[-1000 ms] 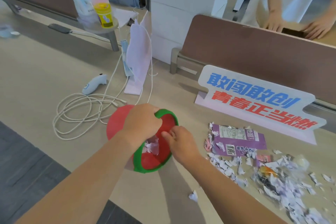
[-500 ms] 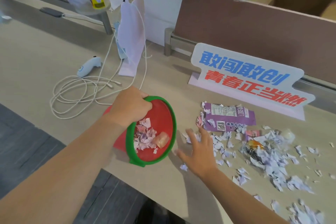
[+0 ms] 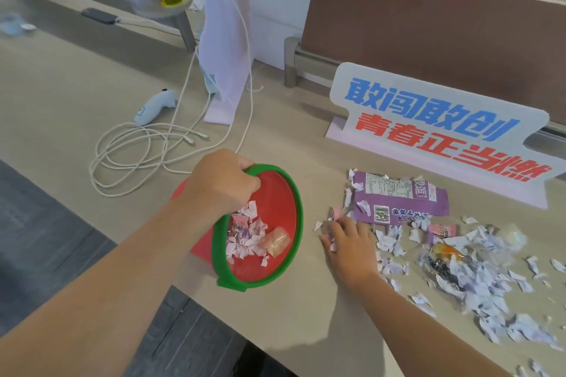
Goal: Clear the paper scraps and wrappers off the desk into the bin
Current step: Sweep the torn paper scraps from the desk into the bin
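Note:
My left hand (image 3: 222, 182) grips the green rim of a small red bin (image 3: 275, 190), tilted toward me at the desk's front edge. Inside it lie paper scraps and a candy wrapper (image 3: 277, 242). My right hand (image 3: 349, 242) rests palm down on the desk, fingers spread over a few scraps just right of the bin. A purple wrapper (image 3: 398, 197) lies flat beyond that hand. A wide pile of torn white and lilac paper scraps (image 3: 477, 281) with small wrappers spreads to the right.
A standing sign with blue and red characters (image 3: 441, 128) stands behind the scraps. Coiled white cables (image 3: 137, 147), a small white device (image 3: 154, 107) and a hanging face mask (image 3: 226, 40) sit to the left. Brown partitions (image 3: 428, 21) close the back.
My right hand left the bin's mouth, swung right and came down on the scraps beside the purple wrapper. My left hand keeps hold of the bin rim.

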The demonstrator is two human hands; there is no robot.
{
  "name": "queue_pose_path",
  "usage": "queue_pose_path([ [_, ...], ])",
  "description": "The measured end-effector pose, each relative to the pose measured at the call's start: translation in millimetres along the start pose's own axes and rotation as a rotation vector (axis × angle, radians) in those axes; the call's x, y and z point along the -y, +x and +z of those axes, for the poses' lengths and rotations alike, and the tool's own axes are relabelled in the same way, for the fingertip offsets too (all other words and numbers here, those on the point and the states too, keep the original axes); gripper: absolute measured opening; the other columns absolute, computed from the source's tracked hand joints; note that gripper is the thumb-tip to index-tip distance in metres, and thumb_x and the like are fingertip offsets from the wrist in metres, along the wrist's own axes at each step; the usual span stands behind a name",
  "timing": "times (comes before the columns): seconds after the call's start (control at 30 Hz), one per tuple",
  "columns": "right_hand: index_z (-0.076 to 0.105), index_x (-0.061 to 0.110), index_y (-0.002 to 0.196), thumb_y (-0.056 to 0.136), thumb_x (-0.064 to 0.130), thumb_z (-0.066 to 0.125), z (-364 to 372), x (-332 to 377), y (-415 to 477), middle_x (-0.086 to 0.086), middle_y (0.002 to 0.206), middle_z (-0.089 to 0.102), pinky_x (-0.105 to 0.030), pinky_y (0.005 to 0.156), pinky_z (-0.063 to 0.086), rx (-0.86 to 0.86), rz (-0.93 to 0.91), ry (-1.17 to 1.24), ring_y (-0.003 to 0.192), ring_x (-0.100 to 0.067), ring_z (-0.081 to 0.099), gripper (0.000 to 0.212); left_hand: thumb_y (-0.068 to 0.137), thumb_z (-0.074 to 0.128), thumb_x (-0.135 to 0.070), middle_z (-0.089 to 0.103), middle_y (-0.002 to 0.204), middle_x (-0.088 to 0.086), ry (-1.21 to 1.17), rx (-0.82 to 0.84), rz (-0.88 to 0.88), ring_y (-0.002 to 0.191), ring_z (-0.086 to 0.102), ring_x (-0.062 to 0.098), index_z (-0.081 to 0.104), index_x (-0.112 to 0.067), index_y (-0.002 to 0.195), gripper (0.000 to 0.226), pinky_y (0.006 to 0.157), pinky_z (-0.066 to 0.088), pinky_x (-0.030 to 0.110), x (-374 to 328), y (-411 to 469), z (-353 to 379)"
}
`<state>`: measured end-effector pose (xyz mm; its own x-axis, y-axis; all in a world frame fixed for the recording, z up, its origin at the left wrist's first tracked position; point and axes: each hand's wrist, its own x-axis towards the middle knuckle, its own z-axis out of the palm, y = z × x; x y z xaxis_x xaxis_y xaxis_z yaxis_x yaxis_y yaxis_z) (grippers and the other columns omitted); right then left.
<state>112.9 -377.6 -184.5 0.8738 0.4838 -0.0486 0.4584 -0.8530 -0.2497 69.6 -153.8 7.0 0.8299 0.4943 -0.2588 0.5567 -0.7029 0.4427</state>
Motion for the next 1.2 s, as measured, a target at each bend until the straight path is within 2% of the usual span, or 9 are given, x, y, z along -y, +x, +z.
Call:
queue_pose_path([
  [0.07, 0.057, 0.021, 0.096, 0.067, 0.018, 0.069, 0.3, -2.4, 1.3, -0.002, 0.099, 0.060, -0.037, 0.071, 0.044, 0.059, -0.012, 0.008, 0.083, -0.031, 0.057, 0.032, 0.076, 0.061, -0.017, 0.072, 0.072, 0.016, -0.010, -0.003, -0.011, 0.050, 0.051, 0.018, 0.077, -0.010, 0.087, 0.021, 0.048, 0.040, 0.026, -0.7, 2.8, 0.3],
  [0.2, 0.045, 0.013, 0.116, 0.085, 0.019, 0.051, -7.8, -2.6, 15.1, -0.007, 0.117, 0.053, -0.034, 0.078, 0.042, 0.177, 0.057, 0.008, 0.102, -0.028, 0.054, 0.032, 0.076, 0.061, -0.017, 0.066, 0.062, 0.014, -0.040, 0.010, -0.031, 0.047, 0.050, 0.018, 0.077, -0.010, 0.087, 0.020, 0.047, 0.039, 0.025, -2.0, 5.3, 0.1],
  [0.3, 0.045, 0.008, 0.107, 0.084, 0.008, 0.052, -26.5, 2.6, 31.5, -0.013, 0.111, 0.054, -0.037, 0.070, 0.044, 0.256, 0.245, 0.222, 0.089, -0.032, 0.057, 0.024, 0.076, 0.060, -0.017, 0.062, 0.057, 0.005, -0.045, 0.015, -0.041, 0.045, 0.049, 0.016, 0.077, -0.011, 0.087, 0.021, 0.045, 0.038, 0.024, -2.1, 3.9, -0.1],
  [0.43, 0.045, 0.013, 0.086, 0.087, 0.000, 0.038, -67.6, 42.7, 35.3, -0.011, 0.083, 0.055, -0.033, 0.061, 0.039, 0.003, 0.287, 0.530, 0.072, -0.028, 0.052, 0.014, 0.076, 0.060, -0.018, 0.062, 0.055, 0.004, -0.057, 0.017, -0.034, 0.044, 0.051, 0.015, 0.077, -0.013, 0.084, 0.019, 0.043, 0.038, 0.024, -1.3, 1.3, -2.0],
  [0.53, 0.052, 0.012, 0.096, 0.089, 0.006, 0.042, -91.2, 98.6, 26.3, -0.008, 0.090, 0.057, -0.030, 0.066, 0.037, -0.043, 0.077, 0.612, 0.079, -0.025, 0.052, 0.014, 0.074, 0.061, -0.017, 0.071, 0.064, 0.011, -0.080, 0.005, -0.033, 0.047, 0.054, 0.017, 0.077, -0.013, 0.085, 0.020, 0.046, 0.042, 0.026, 1.0, 1.3, -3.9],
  [0.7, 0.047, 0.005, 0.104, 0.082, 0.021, 0.060, -69.5, 144.5, 21.7, -0.017, 0.108, 0.046, -0.044, 0.083, 0.043, 0.180, -0.149, 0.495, 0.097, -0.033, 0.049, 0.030, 0.072, 0.061, -0.016, 0.067, 0.058, 0.012, -0.097, -0.011, 0.007, 0.057, 0.065, 0.028, 0.076, -0.010, 0.079, 0.017, 0.056, 0.055, 0.035, 3.8, 0.6, -8.0],
  [0.9, 0.061, 0.014, 0.104, 0.072, 0.058, 0.056, -74.0, 140.7, 16.0, -0.007, 0.103, 0.054, -0.031, 0.089, 0.038, 0.146, -0.179, 0.626, 0.100, -0.022, 0.047, 0.054, 0.073, 0.061, -0.015, 0.055, 0.050, 0.004, -0.091, -0.031, 0.001, 0.045, 0.046, 0.018, 0.073, -0.010, 0.074, 0.014, 0.041, 0.033, 0.024, 9.4, -1.2, -14.8],
  [1.1, 0.061, 0.010, 0.078, 0.093, 0.019, 0.048, -87.1, 81.5, 39.7, -0.007, 0.080, 0.063, -0.029, 0.060, 0.036, -0.190, 0.300, 0.750, 0.076, -0.024, 0.054, 0.022, 0.074, 0.059, -0.015, 0.052, 0.051, 0.003, -0.119, 0.003, -0.017, 0.043, 0.044, 0.017, 0.075, -0.009, 0.082, 0.019, 0.045, 0.036, 0.026, 14.8, 2.5, -18.3],
  [1.2, 0.061, 0.010, 0.109, 0.091, 0.016, 0.047, -61.5, 52.6, 78.0, -0.013, 0.117, 0.057, -0.032, 0.085, 0.042, -0.040, 0.286, 0.509, 0.102, -0.026, 0.053, 0.023, 0.075, 0.059, -0.015, 0.053, 0.054, 0.003, -0.113, 0.005, -0.041, 0.046, 0.045, 0.017, 0.075, -0.010, 0.083, 0.019, 0.044, 0.035, 0.025, 16.2, 5.5, -18.8],
])
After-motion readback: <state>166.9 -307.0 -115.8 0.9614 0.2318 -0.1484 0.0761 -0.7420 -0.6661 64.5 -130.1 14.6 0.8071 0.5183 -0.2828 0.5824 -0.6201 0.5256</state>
